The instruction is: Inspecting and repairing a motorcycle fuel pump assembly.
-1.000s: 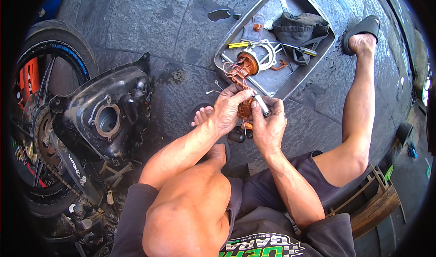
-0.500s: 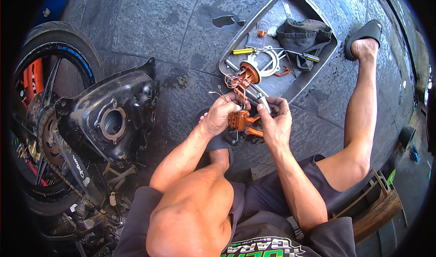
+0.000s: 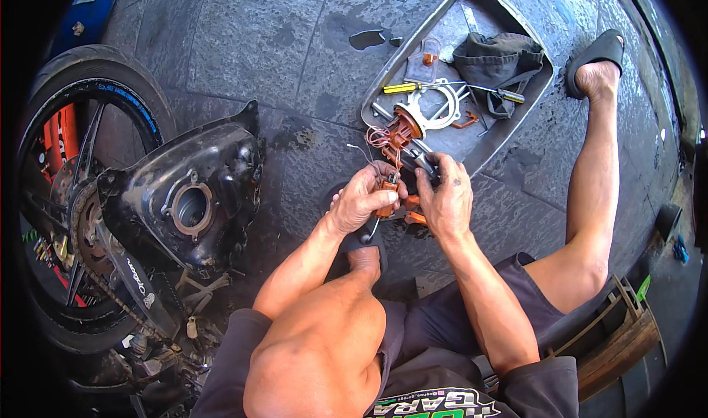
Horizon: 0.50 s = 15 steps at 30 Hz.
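My left hand [image 3: 363, 199] is closed around the orange plastic lower housing [image 3: 386, 198] of a fuel pump assembly, with a thin grey wire looping above the fingers. My right hand [image 3: 448, 200] is closed too, its thumb and fingers pinching a silver and dark cylindrical part [image 3: 422, 160] whose far side the fingers hide. Just beyond both hands lies the assembly's orange upper body [image 3: 402, 129] with its round flange and pink wires, on the tray's near edge. Below the left hand a small dark float-like end [image 3: 365, 236] hangs down.
A shallow grey tray [image 3: 547, 71] holds a yellow-handled screwdriver [image 3: 402, 88], a white ring [image 3: 440, 115] and a dark cloth bag [image 3: 495, 58]. To the left, a black fuel tank [image 3: 147, 185] with a round opening leans near a motorcycle wheel [image 3: 96, 67]. A wooden stool [image 3: 619, 351] stands at lower right.
My right hand has turned, its back now facing up, and its fingers have moved over the cylindrical part. The left hand has shifted slightly and covers more of the orange housing.
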Available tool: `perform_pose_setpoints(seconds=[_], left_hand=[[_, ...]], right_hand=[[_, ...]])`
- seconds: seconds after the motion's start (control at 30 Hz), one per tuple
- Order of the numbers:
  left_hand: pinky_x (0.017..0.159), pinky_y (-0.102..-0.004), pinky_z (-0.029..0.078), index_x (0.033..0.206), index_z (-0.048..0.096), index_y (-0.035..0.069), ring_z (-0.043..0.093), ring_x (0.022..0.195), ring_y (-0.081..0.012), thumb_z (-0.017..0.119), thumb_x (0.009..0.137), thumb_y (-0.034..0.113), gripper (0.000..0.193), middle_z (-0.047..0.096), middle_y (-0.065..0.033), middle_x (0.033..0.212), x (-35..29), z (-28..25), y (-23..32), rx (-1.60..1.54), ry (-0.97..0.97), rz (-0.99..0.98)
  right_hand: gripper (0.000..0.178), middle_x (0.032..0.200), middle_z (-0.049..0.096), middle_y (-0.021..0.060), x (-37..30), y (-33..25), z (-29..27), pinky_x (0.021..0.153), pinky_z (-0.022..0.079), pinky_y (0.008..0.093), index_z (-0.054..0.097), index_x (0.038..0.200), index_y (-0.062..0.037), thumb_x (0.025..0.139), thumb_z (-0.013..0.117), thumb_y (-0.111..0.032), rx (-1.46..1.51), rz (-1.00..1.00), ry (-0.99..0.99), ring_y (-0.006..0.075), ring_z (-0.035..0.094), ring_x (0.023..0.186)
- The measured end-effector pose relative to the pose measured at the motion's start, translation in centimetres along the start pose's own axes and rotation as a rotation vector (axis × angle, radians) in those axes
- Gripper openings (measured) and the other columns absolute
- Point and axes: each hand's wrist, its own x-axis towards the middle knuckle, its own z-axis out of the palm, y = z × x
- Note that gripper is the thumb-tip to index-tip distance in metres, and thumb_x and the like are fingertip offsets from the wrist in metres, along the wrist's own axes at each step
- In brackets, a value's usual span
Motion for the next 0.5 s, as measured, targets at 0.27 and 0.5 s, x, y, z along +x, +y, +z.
perform_pose_setpoints(seconds=[0.27, 0.5], left_hand=[[0.079, -0.0282, 0.054, 0.118, 0.05, 0.001, 0.064, 0.083, -0.014, 0.073, 0.083, 0.017, 0.045, 0.069, -0.0126, 0.098, 0.0, 0.2, 3.0, 0.296, 0.021, -0.045], [0.079, -0.0278, 0.052, 0.115, 0.053, -0.001, 0.061, 0.091, -0.0114, 0.075, 0.08, 0.01, 0.043, 0.065, -0.0081, 0.101, 0.1, 0.5, 4.5, 0.58, 0.039, -0.023]], right_hand=[[0.027, 0.1, 0.069, 0.0157, 2.0, 0.5, -1.9, 0.085, 0.049, 0.0446, 0.066, 0.11, -0.0041, 0.084, 0.072, -0.008, 0.034, -0.327, -0.041, 0.0355, 0.063, 0.093], [0.023, 0.093, 0.071, 0.0178, 4.3, -1.2, -2.5, 0.071, 0.056, 0.0458, 0.067, 0.107, -0.0058, 0.085, 0.07, -0.011, 0.099, -0.451, -0.508, 0.0386, 0.07, 0.082]])
